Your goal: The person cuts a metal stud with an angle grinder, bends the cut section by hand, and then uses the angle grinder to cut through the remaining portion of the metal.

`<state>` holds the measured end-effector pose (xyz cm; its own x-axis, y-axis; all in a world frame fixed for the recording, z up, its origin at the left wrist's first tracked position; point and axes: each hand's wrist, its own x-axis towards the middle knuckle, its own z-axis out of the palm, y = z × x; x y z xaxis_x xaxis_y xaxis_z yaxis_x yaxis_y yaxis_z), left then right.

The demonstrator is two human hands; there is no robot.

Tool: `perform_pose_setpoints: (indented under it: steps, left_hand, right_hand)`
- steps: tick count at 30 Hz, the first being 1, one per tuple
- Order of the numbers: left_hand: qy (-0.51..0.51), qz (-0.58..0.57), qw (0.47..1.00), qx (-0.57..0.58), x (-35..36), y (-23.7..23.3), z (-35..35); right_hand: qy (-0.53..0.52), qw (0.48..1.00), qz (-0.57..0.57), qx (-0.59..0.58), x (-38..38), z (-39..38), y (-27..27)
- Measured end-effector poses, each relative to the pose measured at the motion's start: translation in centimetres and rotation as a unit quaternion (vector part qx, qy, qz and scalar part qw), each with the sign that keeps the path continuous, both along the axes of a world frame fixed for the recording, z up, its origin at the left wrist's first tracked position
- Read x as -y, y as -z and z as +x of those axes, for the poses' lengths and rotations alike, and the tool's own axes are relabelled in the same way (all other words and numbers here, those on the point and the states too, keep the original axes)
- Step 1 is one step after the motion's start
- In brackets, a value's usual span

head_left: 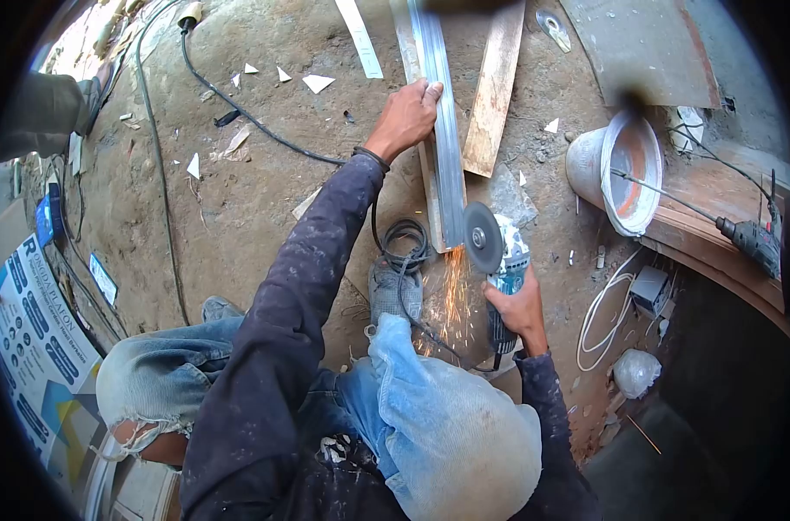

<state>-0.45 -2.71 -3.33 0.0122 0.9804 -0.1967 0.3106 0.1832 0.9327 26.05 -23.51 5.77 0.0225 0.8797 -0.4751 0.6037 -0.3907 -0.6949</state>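
My left hand is closed over a long silvery metal channel, pressing it onto a wooden board beneath. In my right hand is a teal and grey angle grinder, gripped around its body. Its round disc stands upright beside the near end of the channel. Orange sparks stream from that end down towards my shoe. Whether the disc touches the metal right now is hard to make out.
A wooden plank lies right of the channel. Further right, a tipped white bucket sits near a drill with a long rod. Black cable crosses the dirt floor on the left, and a coil lies by my shoe. White shards are scattered about.
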Motion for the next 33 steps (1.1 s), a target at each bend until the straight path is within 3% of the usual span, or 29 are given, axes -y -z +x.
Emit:
perform_pose_setpoints:
  steps: [12, 14, 17, 27, 33]
  left_hand:
    - [-0.015, 0.048, 0.998, -0.047, 0.0, -0.1, 0.0]
    - [0.02, -0.025, 0.999, -0.017, 0.0, -0.8, -0.4]
    - [0.019, -0.043, 0.999, 0.022, 0.1, -1.1, -0.4]
    - [0.012, -0.019, 1.0, 0.013, 0.1, -1.1, -0.2]
    - [0.013, -0.066, 0.997, 0.046, 0.3, -2.3, -0.4]
  right_hand:
    - [-0.005, 1.0, 0.005, -0.008, -0.5, 0.0, 0.3]
    - [-0.009, 1.0, 0.009, -0.003, -0.5, 0.0, 0.2]
    - [-0.013, 1.0, 0.014, 0.0, -0.6, -0.3, 0.1]
    - [0.007, 1.0, -0.025, -0.006, -0.8, 0.3, 1.0]
    - [0.012, 0.999, -0.021, -0.024, -1.1, 0.1, 1.2]
